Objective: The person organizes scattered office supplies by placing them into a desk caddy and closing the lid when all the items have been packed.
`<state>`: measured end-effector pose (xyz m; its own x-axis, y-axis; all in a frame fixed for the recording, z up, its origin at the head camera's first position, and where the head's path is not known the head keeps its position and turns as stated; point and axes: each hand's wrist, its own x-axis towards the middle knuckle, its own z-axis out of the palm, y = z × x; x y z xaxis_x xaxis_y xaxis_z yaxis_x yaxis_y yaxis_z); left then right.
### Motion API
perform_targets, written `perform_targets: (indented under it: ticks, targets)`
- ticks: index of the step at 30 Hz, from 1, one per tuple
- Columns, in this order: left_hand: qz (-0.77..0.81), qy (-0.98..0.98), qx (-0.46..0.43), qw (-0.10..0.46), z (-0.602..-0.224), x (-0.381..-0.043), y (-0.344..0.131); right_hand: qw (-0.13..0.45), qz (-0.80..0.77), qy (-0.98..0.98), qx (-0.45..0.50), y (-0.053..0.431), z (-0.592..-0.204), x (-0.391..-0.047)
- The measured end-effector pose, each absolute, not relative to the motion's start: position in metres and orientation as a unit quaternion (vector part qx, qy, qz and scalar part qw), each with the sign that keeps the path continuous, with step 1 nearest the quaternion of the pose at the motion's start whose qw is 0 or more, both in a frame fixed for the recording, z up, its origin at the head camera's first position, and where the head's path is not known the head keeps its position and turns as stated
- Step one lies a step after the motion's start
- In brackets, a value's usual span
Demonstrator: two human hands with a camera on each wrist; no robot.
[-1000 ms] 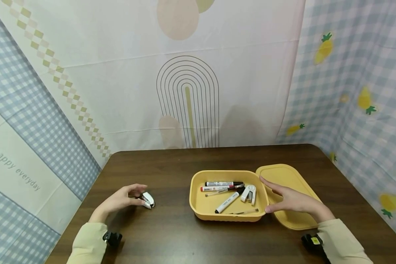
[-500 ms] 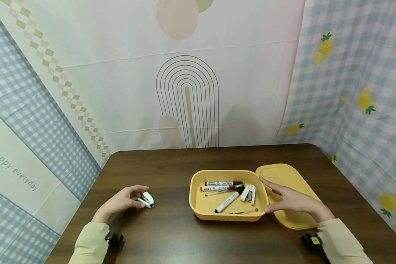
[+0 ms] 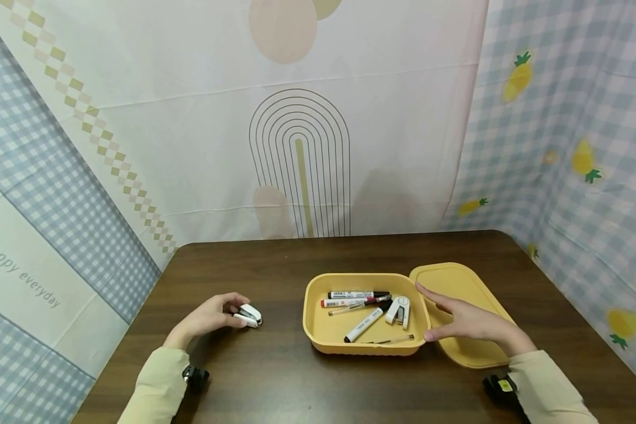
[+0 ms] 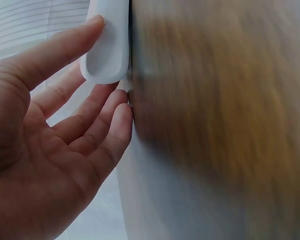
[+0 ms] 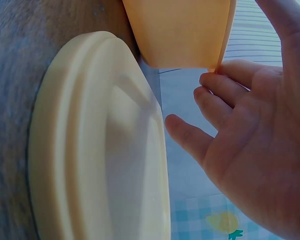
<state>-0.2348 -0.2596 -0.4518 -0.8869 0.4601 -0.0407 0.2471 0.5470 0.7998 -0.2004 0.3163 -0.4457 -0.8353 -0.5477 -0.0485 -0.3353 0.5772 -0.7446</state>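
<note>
My left hand (image 3: 206, 318) pinches a small white stapler (image 3: 251, 314) between thumb and fingers, low over the left part of the table. In the left wrist view the thumb lies on one face of the smooth white stapler (image 4: 107, 55), with the fingers behind it. My right hand (image 3: 463, 318) rests at the right end of a yellow box (image 3: 311, 335), thumb near its front corner and fingers spread along the rim. The right wrist view has fingertips right at the edge of the box (image 5: 182, 35), and the fingers are fairly straight.
Inside the box lie several markers, among them a white marker (image 3: 367, 324), some thin pens (image 3: 348, 308) and a small white stapler-like tool (image 3: 399, 311). A yellow lid (image 3: 456, 277) lies on the table (image 3: 275, 377) beneath my right hand. Patterned cloth (image 3: 403, 118) hangs behind.
My left hand has moved a little to the right with the white stapler in its fingers. The right hand and the box have stayed in place.
</note>
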Motion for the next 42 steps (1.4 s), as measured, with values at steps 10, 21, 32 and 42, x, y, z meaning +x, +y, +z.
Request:
perform_targets:
  ticks: [10, 21, 32, 42]
  targets:
    - [0.405, 0.88, 0.222, 0.112, -0.454, -0.249, -0.236, 0.14, -0.381, 0.879, -0.249, 0.317, -0.446, -0.201]
    - [0.383, 0.888, 0.23, 0.108, -0.457, -0.256, -0.219, 0.138, -0.381, 0.88, -0.248, 0.316, -0.446, -0.2]
    - [0.354, 0.902, 0.227, 0.097, -0.456, -0.259, -0.216, 0.139, -0.383, 0.879, -0.248, 0.316, -0.447, -0.201]
    - [0.346, 0.908, 0.226, 0.064, -0.462, -0.261, -0.22, 0.139, -0.385, 0.877, -0.252, 0.317, -0.447, -0.202]
